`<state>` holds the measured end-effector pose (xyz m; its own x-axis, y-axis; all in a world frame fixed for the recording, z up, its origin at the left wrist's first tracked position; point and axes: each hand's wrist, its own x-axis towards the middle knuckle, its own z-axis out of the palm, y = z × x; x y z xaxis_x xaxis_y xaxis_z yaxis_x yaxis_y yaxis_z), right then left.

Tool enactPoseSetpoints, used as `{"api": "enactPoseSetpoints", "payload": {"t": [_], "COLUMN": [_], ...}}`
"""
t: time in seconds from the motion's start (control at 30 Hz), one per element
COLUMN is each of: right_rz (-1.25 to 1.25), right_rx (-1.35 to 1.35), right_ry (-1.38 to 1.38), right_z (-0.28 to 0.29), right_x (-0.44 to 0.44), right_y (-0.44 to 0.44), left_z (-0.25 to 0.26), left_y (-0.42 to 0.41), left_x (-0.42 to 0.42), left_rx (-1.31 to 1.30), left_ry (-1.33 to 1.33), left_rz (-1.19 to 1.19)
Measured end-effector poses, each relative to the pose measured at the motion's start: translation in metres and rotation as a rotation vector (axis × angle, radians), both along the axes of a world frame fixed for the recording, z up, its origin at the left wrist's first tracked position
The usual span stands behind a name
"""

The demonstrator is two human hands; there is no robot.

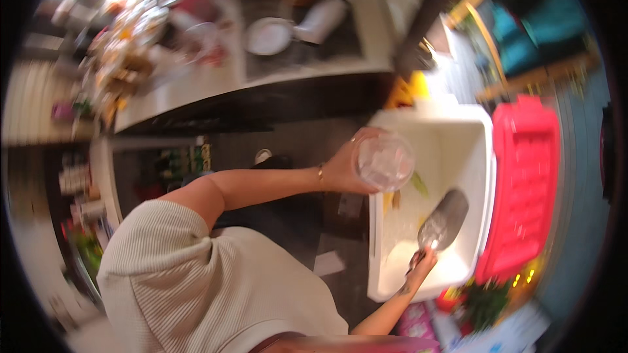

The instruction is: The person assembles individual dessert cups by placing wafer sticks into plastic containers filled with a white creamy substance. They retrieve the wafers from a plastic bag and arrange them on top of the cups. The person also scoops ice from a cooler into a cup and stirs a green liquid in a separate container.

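My left hand (pixel 355 162), with a bracelet at its wrist, holds a clear cup (pixel 385 163) with what looks like ice in it, above the left rim of an open white cooler box (pixel 483 166). Inside the box, my right hand (pixel 424 259) grips the handle of a metal scoop (pixel 445 218). The scoop seems to hold some clear pieces, perhaps ice. White material, blurred, lies low in the box. A green leaf-like piece (pixel 420 184) and yellowish bits show near its left inner wall.
A red lid (pixel 525 191) stands along the cooler's right side. Past its upper left is a counter (pixel 314 71) with a white round dish (pixel 269 36), a white bottle-like container (pixel 324 19) and blurred clutter. Greenery (pixel 485 304) and boxes sit near the lower right.
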<state>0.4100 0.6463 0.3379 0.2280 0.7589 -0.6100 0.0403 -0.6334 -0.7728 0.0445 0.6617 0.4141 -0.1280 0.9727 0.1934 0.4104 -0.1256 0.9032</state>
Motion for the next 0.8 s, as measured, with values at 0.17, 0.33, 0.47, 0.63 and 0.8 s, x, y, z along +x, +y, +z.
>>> {"api": "enactPoseSetpoints", "payload": {"t": [0.17, 0.33, 0.47, 0.63, 0.8], "right_rz": [0.061, 0.168, 0.149, 0.366, 0.235], "right_rx": [-0.140, -0.183, -0.204, -0.051, -0.123], "right_ry": [0.086, 0.136, 0.000, -0.047, -0.209], "right_z": [-0.041, -0.071, -0.099, -0.136, -0.172], "right_x": [-0.022, -0.028, -0.020, 0.008, -0.013], "right_y": [0.001, 0.015, 0.025, 0.045, 0.078], "left_z": [0.055, 0.064, 0.030, -0.036, -0.030], "left_y": [-0.128, -0.194, -0.204, -0.229, -0.273], "left_x": [-0.092, -0.203, -0.310, -0.424, -0.405], "left_rx": [0.006, 0.347, 0.385, 0.231, -0.272], "left_ry": [-0.262, -0.222, -0.189, 1.134, 0.214], "left_rz": [0.572, 1.075, 1.369, 1.421, 1.040]}}
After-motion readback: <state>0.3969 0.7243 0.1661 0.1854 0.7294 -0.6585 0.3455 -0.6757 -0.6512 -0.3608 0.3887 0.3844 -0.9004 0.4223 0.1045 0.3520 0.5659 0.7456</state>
